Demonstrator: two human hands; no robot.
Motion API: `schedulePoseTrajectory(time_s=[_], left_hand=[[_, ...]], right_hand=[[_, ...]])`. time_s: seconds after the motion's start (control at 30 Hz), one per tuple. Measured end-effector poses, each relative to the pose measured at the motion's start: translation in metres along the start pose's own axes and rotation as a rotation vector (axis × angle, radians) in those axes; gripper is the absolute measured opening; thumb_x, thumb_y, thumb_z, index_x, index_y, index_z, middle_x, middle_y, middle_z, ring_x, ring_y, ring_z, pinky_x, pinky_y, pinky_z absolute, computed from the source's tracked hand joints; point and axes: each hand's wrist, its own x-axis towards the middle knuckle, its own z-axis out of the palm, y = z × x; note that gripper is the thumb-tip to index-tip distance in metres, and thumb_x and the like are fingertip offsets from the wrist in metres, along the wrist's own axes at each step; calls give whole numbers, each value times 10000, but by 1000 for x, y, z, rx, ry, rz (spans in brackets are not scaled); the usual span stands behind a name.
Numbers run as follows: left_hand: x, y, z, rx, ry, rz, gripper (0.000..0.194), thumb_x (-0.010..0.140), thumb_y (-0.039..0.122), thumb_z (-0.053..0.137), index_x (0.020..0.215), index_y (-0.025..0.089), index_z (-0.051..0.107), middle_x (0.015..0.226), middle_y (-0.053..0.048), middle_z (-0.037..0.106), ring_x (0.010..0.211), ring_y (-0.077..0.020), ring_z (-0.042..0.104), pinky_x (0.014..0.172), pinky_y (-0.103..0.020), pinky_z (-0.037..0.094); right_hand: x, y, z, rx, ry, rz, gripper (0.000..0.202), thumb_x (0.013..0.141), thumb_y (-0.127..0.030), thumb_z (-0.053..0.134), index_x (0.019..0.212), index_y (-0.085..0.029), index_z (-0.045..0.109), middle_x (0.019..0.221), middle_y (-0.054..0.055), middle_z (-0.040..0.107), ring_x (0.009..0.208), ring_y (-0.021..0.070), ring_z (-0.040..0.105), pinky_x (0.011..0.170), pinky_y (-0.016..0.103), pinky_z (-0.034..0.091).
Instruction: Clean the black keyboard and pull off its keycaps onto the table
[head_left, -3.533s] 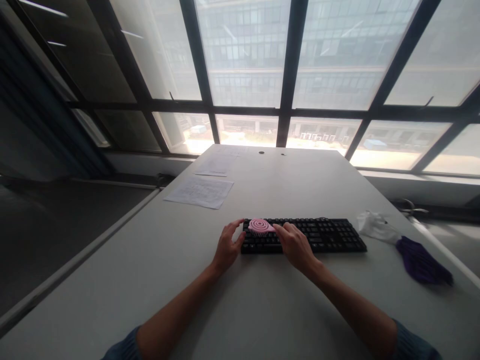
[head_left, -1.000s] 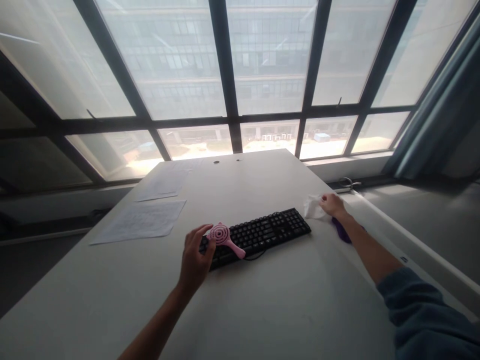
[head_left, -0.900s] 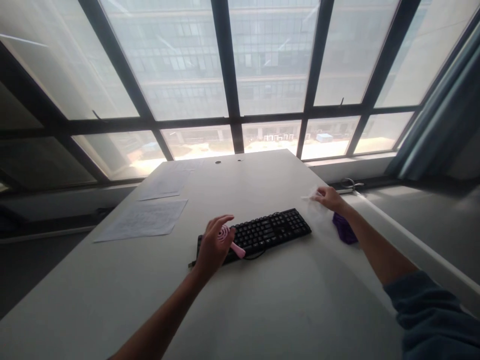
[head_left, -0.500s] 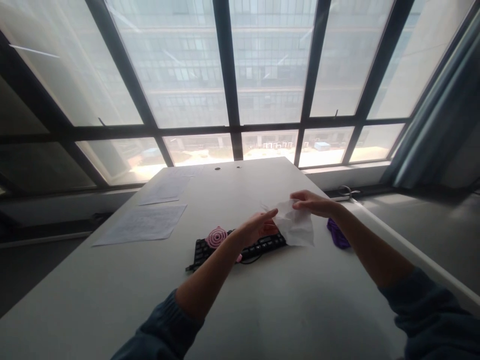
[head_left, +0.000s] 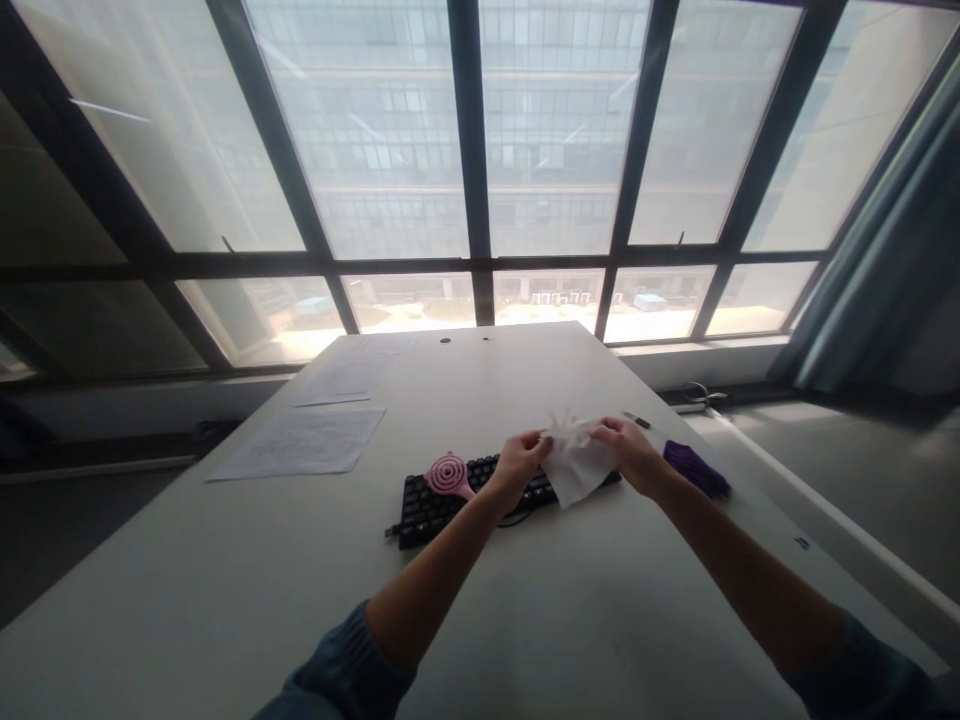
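Note:
Between my two hands hangs a crumpled white tissue (head_left: 576, 466), above the right part of a black keyboard (head_left: 429, 515). My left hand (head_left: 521, 462) pinches its left edge with thumb and fingers. On the other side, my right hand (head_left: 626, 450) grips the tissue's upper right edge. A pink object with a spiral round head (head_left: 448, 473) and a handle lies across the keyboard's left part; my left forearm hides some of it. To the right of my right hand is a bunched purple cloth (head_left: 696, 470).
Printed paper sheets (head_left: 300, 443) lie on the left of the white table (head_left: 480, 620). A small dark item (head_left: 636, 420) rests beyond my right hand. Near the right edge sits a little dark piece (head_left: 802, 543). Large windows stand behind the table.
My left hand has closed on the tissue's left edge; before, its fingers were loosely extended beside it. My right hand has come lower, and the tissue is now gathered between both hands.

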Motion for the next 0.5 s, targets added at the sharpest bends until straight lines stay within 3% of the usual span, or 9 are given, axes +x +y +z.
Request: schedulePoseTrajectory(time_s=[0.07, 0.17, 0.33, 0.5], left_hand=[[2, 1, -6, 148, 31, 92, 494, 765, 517, 722, 1013, 90, 751, 805, -67, 714, 762, -189, 630, 662, -248, 459], [4, 6, -13, 212, -15, 153, 478, 805, 532, 663, 980, 97, 754, 758, -46, 698, 713, -169, 605, 625, -230, 432], [-1, 16, -25, 310, -96, 238, 488, 871, 534, 581, 1055, 111, 739, 822, -63, 711, 707, -161, 589, 625, -228, 427], [-6, 22, -45, 445, 19, 346, 369, 896, 451, 570, 1014, 158, 760, 853, -52, 717, 779, -181, 594, 701, -247, 449]], right_hand=[[-4, 9, -6, 2, -86, 155, 284, 723, -389, 773, 866, -162, 678, 824, 59, 722, 692, 170, 636, 582, 271, 504], [-6, 14, -10, 77, -215, 289, 345, 828, -474, 694, 927, -143, 685, 906, 97, 730, 748, 177, 655, 654, 305, 542], [-5, 15, -2, 151, -385, 217, 286, 821, -402, 718, 940, -142, 713, 917, 95, 736, 783, 183, 663, 734, 302, 544], [-5, 17, 11, 114, -352, 64, 328, 681, -295, 811, 957, -151, 712, 799, 26, 709, 637, 124, 603, 568, 212, 468]])
